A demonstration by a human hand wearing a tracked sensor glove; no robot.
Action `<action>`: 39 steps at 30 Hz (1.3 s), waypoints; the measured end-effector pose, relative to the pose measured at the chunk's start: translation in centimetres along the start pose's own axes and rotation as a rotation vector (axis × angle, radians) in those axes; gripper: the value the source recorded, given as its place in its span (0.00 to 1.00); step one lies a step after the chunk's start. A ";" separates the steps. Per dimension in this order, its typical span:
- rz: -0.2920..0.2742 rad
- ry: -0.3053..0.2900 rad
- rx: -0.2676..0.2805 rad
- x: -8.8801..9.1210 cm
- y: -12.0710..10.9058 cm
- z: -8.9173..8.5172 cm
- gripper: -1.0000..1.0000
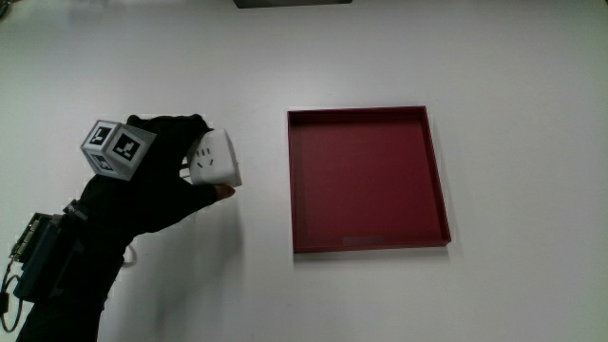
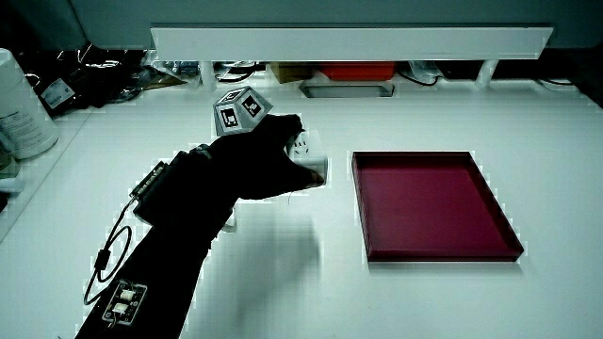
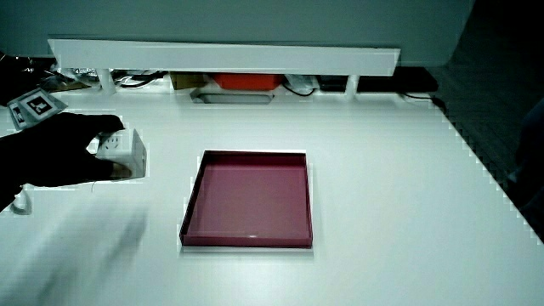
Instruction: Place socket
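The hand (image 1: 195, 166) in its black glove is shut on a white socket block (image 1: 215, 158), holding it above the table beside the dark red tray (image 1: 369, 241). The socket's holed face shows between the fingers. In both side views the socket (image 2: 307, 151) (image 3: 126, 145) sits in the hand (image 2: 268, 155) (image 3: 76, 149), apart from the tray (image 2: 438, 252) (image 3: 246, 239). The tray holds nothing. A patterned cube (image 1: 117, 147) rides on the back of the hand.
A low white partition (image 2: 349, 40) runs along the table's edge farthest from the person, with cables and small items under it. A white cylinder (image 2: 21, 108) stands at the table's edge in a side view. A cabled device (image 1: 33, 249) is strapped to the forearm.
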 end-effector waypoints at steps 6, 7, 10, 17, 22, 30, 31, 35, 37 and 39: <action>0.109 0.007 -0.034 -3.1 0.1 -1.3 0.50; 0.129 0.003 -0.061 -4.4 0.3 -2.0 0.50; 0.166 -0.010 -0.082 -6.0 0.4 -3.2 0.50; 0.217 -0.018 -0.089 -7.4 0.6 -4.7 0.50; 0.231 -0.022 -0.100 -8.1 0.8 -5.5 0.50; 0.248 -0.063 -0.096 -8.5 0.8 -5.6 0.48; 0.248 -0.060 -0.093 -8.4 0.7 -5.5 0.46; 0.251 -0.079 -0.096 -8.8 0.6 -5.8 0.37; 0.253 -0.082 -0.095 -8.8 0.6 -5.8 0.33; 0.245 -0.091 -0.097 -8.6 0.5 -5.7 0.28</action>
